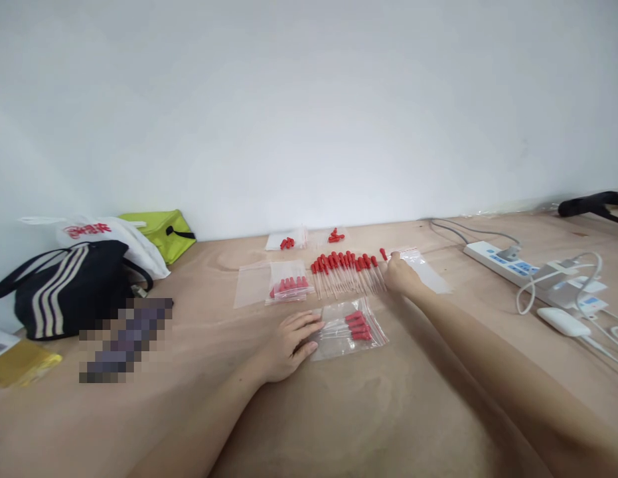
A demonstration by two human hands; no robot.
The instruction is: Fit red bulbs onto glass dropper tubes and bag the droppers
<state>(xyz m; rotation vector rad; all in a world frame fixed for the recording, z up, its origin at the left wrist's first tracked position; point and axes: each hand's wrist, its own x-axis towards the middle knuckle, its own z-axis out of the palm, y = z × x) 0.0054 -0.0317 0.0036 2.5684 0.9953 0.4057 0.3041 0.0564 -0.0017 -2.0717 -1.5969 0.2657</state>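
Observation:
My left hand [293,346] rests on the wooden table with its fingers stretched out, their tips on the left edge of a clear zip bag [328,348]. Inside this bag lie several red-bulbed droppers [359,330], tubes toward my fingers. My right hand [402,273] reaches to the right end of a row of loose droppers [344,260] with thin clear tubes. Its fingers are closed around a dropper [383,253]; the red bulb shows above them and its tube is hidden. Under and beyond that hand lies a flat clear bag [428,271].
Left of the row is a bag of red bulbs [291,285]. Two small bags of red bulbs, one left [287,243] and one right [335,236], lie near the wall. A power strip [508,262] with cables stands right. A black bag [74,292] and green pouch [164,232] sit left.

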